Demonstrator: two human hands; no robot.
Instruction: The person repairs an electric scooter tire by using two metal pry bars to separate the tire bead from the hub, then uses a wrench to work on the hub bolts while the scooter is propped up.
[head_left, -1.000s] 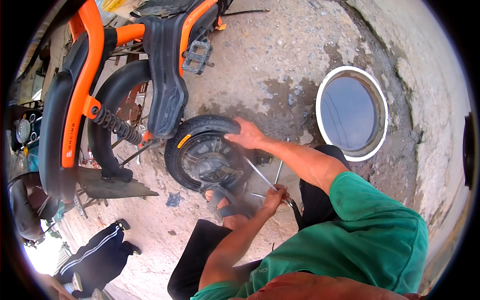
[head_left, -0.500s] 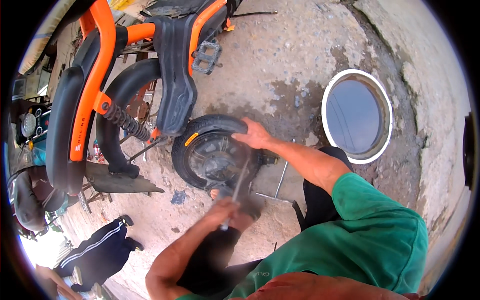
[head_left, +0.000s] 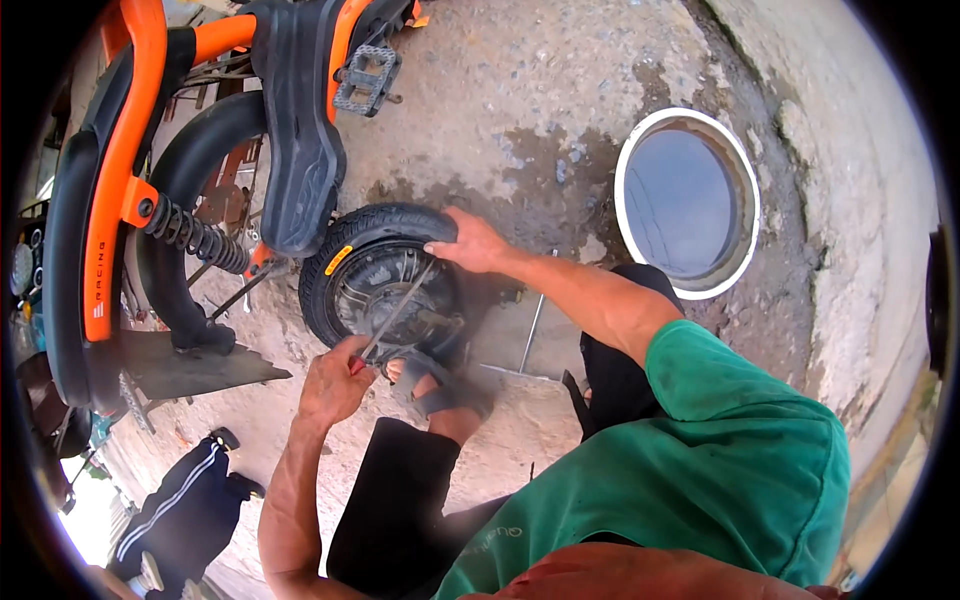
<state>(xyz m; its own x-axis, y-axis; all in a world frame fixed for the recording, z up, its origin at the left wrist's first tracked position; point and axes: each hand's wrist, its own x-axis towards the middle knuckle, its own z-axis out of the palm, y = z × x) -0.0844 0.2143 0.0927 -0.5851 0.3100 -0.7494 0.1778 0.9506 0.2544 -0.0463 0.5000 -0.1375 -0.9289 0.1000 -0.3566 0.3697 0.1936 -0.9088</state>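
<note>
A wheel with a black tyre and grimy metal hub lies tilted near my sandaled foot. My right hand grips the tyre's upper right edge, thumb over the rim. My left hand is closed on a long metal lever with what looks like a red handle, angled up to the rim under my right thumb. A T-shaped metal wrench lies on the ground to the right of the wheel, near my knee.
An orange and black bike frame with spring shock and pedal stands at the left, beside a dark flat board. A white round basin of water sits at the right. Another person's dark-trousered legs are at lower left.
My left hand has moved from the wheel's lower right round to its lower left, carrying the lever and changing its angle. My right hand still grips the tyre.
</note>
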